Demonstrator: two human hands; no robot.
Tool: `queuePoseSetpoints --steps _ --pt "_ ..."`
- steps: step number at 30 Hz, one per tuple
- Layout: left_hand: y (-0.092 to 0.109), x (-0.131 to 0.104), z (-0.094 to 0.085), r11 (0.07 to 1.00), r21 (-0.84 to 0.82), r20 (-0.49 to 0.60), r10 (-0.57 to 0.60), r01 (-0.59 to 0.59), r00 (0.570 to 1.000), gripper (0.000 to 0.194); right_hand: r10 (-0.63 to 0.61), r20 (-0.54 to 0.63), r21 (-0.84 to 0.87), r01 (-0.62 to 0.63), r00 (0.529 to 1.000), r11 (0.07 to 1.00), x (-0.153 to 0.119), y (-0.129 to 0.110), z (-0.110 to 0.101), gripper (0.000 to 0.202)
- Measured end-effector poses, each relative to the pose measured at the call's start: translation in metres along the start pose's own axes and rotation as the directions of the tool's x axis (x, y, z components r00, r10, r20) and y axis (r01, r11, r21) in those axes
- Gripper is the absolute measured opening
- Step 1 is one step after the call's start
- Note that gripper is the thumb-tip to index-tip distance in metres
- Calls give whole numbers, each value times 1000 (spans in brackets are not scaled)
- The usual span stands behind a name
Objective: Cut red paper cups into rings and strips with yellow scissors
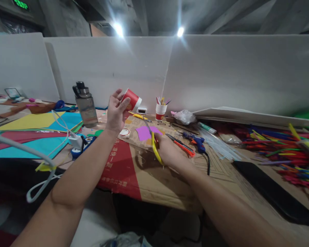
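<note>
1. We see the left hand (116, 113), left of centre, fingers closed round a red paper cup (130, 100), tilted, held up off the table.
2. Right hand (167, 149), centre of frame: fingers gripping yellow-handled scissors (157, 151), blades pointing up-left over purple paper (144, 133); we can't tell if they touch it.
3. Just above centre we have a stack of paper cups (160, 112) with pens in it, small digital clock (141, 110) to its left.
4. Right of centre: orange box cutter (185, 148), blue glue gun (200, 145), clear glue sticks (218, 145).
5. Right edge: pile of coloured pipe cleaners (278, 147), black flat object (267, 188) below-left.
6. Left side: water bottle (86, 108) upright, coloured paper sheets (28, 147), blue-and-white power strip (78, 151).
</note>
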State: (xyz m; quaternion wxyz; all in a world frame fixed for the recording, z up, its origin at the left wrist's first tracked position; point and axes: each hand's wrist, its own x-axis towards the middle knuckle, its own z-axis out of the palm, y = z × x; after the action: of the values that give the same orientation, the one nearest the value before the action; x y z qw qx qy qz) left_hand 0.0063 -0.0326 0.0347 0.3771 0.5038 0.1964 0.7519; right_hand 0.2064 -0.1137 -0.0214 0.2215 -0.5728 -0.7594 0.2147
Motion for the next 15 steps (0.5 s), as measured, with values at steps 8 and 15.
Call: queuePoseSetpoints --steps 8,15 --pt "-30 -20 11 826 -123 52 -549 551 834 43 2 -239 731 178 971 659 22 18 7 53" --pt "-42 -41 19 860 107 259 -508 498 821 65 121 -303 904 245 945 352 28 20 1 55"
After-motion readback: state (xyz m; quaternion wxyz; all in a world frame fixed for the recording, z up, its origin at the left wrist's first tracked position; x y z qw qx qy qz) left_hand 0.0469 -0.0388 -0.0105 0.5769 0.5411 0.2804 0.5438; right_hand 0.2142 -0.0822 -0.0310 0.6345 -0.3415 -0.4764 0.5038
